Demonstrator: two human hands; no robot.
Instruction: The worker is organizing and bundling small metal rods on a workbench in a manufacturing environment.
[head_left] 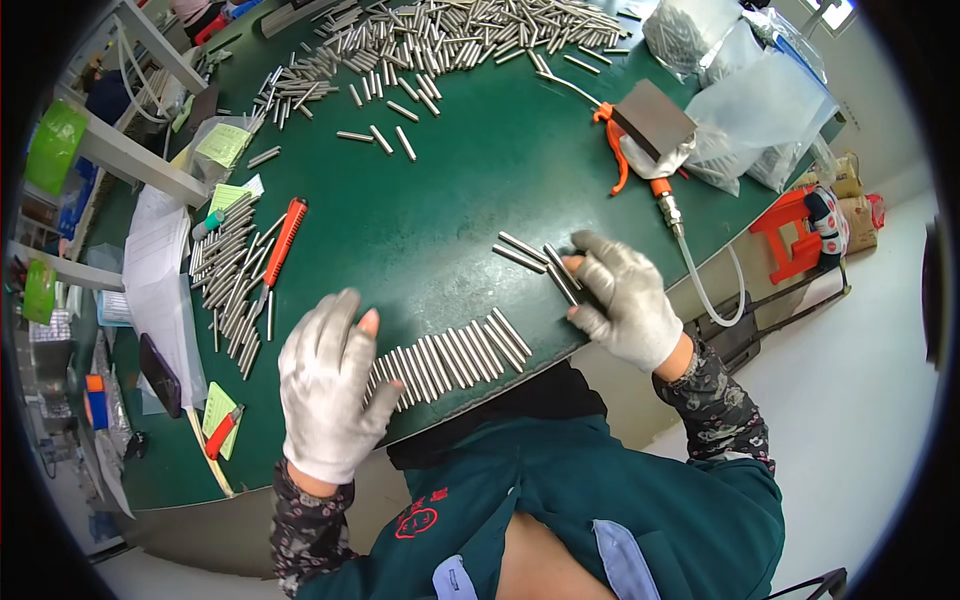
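A row of short metal pins lies side by side near the front edge of the green table. At the left end of this row rests my gloved left hand, its thumb and fingers apart, covering part of the last pins. Off the row's right end, several loose metal pins lie at different angles. My gloved right hand is over the nearest of them, fingers bent but spread from the thumb, fingertips at the pins. Bare fingertips show through both gloves.
A large heap of pins covers the far side, and a smaller pile lies left beside an orange-red cutter knife. An orange air gun with a hose, a dark block and plastic bags occupy the right. A phone lies far left.
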